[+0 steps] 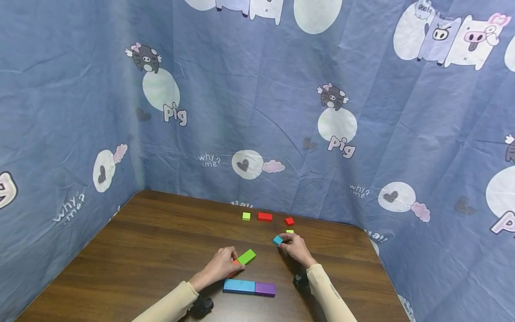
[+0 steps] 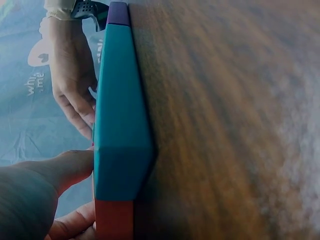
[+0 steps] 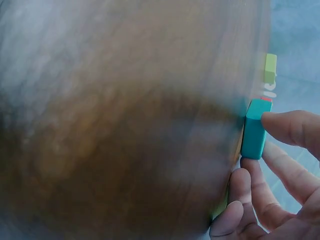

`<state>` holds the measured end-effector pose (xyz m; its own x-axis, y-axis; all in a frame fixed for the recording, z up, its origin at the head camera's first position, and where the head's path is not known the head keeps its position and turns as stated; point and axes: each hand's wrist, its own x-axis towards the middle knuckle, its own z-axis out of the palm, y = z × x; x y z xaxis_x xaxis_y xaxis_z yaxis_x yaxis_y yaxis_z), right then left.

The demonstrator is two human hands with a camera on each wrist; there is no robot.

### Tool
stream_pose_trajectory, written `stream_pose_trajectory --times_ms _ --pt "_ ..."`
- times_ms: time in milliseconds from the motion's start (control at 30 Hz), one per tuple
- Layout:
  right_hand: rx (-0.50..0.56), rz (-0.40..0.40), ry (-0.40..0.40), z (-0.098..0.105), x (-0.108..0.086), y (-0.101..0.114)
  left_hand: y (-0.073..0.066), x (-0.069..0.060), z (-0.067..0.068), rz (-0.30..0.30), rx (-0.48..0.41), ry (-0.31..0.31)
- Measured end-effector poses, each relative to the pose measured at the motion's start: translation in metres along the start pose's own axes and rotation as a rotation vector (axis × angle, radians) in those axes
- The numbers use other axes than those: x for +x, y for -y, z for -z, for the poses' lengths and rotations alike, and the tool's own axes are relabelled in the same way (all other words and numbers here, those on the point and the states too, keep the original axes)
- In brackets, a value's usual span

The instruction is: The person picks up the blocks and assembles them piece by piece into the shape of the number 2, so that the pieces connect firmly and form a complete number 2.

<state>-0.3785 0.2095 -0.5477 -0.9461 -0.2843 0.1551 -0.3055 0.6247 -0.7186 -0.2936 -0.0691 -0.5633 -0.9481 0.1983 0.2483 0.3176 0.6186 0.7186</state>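
And here the left hand (image 1: 219,267) grips an orange block (image 2: 114,220), whose end meets a green one (image 1: 247,256), just beyond the blue bar (image 1: 239,285) and purple block (image 1: 265,290) lying end to end on the table (image 1: 132,250). Over on the right, the right hand (image 1: 297,248) pinches a small turquoise block (image 1: 277,240) between thumb and fingers, near a partly hidden lime block (image 1: 289,231).

I'm by a brown wooden table (image 1: 141,250) in a corner. Big blue cloth (image 1: 249,80) hangs behind it and on the left, like soft walls, with funny cartoon pigs (image 1: 331,97) all over. The cloth hides the rest, so I can't tell if it's a home or a lab.
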Motion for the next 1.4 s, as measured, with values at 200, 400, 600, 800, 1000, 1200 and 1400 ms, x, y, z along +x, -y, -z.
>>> stream_pose_trajectory --times_ms 200,400,600,800,1000,1200,1400 --pt "-0.002 -0.014 0.005 -0.002 0.0 0.002 0.001 0.0 0.0 -0.012 0.0 0.0" --pt "-0.007 -0.001 0.027 -0.006 0.001 0.004 0.001 0.0 0.0 -0.006 0.003 0.004" --pt "0.002 0.023 0.059 -0.011 0.001 0.009 0.0 0.002 0.001 -0.004 -0.002 0.0" --pt "-0.002 0.04 0.076 -0.014 0.0 0.014 0.0 0.001 0.001 -0.012 0.006 0.003" --pt "0.008 0.04 0.084 -0.016 -0.002 0.017 0.0 0.001 0.001 -0.022 0.018 -0.006" --pt "-0.001 0.045 0.085 -0.018 -0.002 0.018 0.0 0.001 0.001 -0.027 0.02 -0.008" --pt "0.0 0.057 0.098 -0.02 -0.002 0.02 0.0 0.0 0.001 -0.023 0.017 -0.005"
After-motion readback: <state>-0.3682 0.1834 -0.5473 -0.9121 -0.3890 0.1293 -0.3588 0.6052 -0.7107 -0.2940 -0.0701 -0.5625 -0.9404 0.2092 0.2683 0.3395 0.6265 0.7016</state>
